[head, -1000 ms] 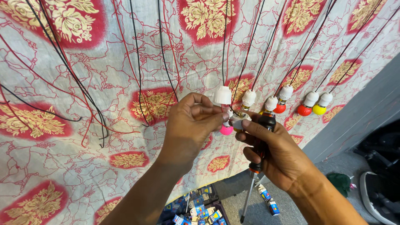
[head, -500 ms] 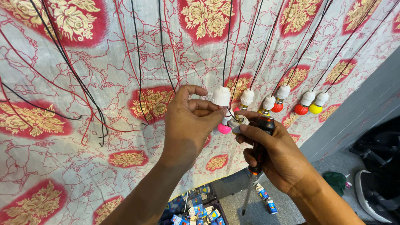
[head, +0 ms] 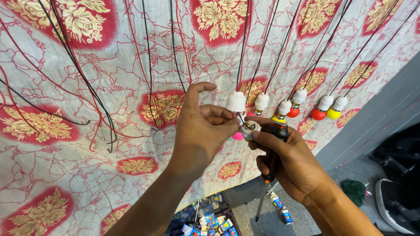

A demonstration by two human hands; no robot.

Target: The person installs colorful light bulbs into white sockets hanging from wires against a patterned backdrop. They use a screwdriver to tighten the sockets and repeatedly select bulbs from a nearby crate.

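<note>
Behind everything, a large patterned cloth [head: 109, 144] in white with red and gold flower medallions, hanging like a wall and filling most of the view. Down across it, many thin black and red wires [head: 148, 65], running from the top edge towards the middle and the right. To the right of the cloth, a grey wall [head: 376, 118], and below it a grey floor [head: 306, 209].

In front of the cloth, near its lower middle, the left hand [head: 199, 131], raised, index finger lifted free, thumb and other fingers pinched narrow on the wire ends at the small white lamp holder base [head: 250, 129]. Just beside it, the right hand [head: 293, 164], touching the same base with the index fingertip on its edge, the other fingers closed around a screwdriver [head: 271, 153] with black and orange handle, metal shaft pointing down to the floor.

Directly above the base, a white holder cap [head: 236, 101] hanging on its wires. To the right of it, a row of hanging white holders [head: 299, 96] with small coloured bulbs [head: 318, 114], red and yellow; a pink one partly hidden behind the left hand.

At the lower edge, on the floor, a box of small blue cartons [head: 205, 220], and two more cartons [head: 281, 209] lying apart near the screwdriver tip. At the far right, a dark bag [head: 393, 161] and a green rag [head: 353, 191].
</note>
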